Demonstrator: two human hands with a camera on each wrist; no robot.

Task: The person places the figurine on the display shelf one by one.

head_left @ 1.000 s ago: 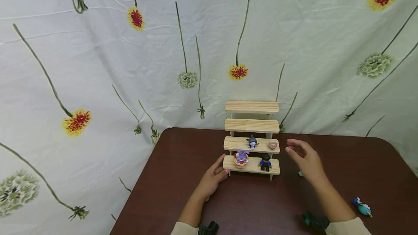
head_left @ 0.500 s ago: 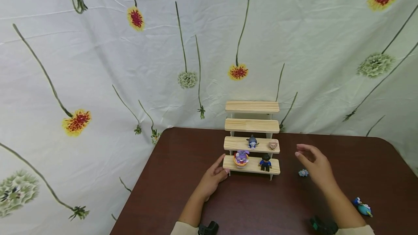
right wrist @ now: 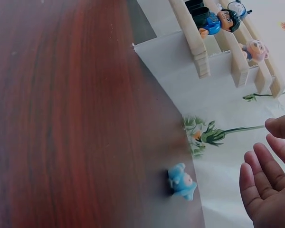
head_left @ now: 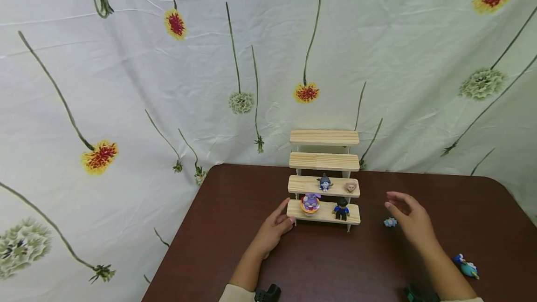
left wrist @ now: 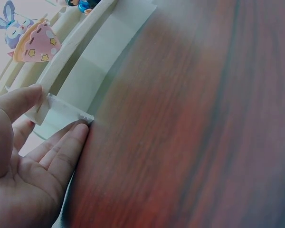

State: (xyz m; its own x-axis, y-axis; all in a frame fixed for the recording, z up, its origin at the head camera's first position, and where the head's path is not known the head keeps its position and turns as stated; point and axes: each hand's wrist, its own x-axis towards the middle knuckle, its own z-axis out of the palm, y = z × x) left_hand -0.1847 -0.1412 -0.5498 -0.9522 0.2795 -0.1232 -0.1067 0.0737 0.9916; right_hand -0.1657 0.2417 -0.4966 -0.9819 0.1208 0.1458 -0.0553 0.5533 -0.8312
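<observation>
A wooden four-step display stand stands at the table's back. My left hand holds its lower left end; in the left wrist view the thumb rests on the bottom plank's end, the other fingers against the side. On the bottom step are a purple rabbit-eared figure in an orange-rimmed cup and a toy man in blue and black. Above them stand a dark-blue-haired figure and a small pinkish figure. My right hand, fingers relaxed with nothing in them, hovers beside a small light-blue figure.
On the right of the dark brown table lies a blue and turquoise toy, close to my right forearm. A white flower-print cloth hangs behind the table, right at the stand's back.
My right hand has drawn away from the stand, moving right and slightly toward me, so the light-blue figure shows fully. The left hand and the stand have stayed put.
</observation>
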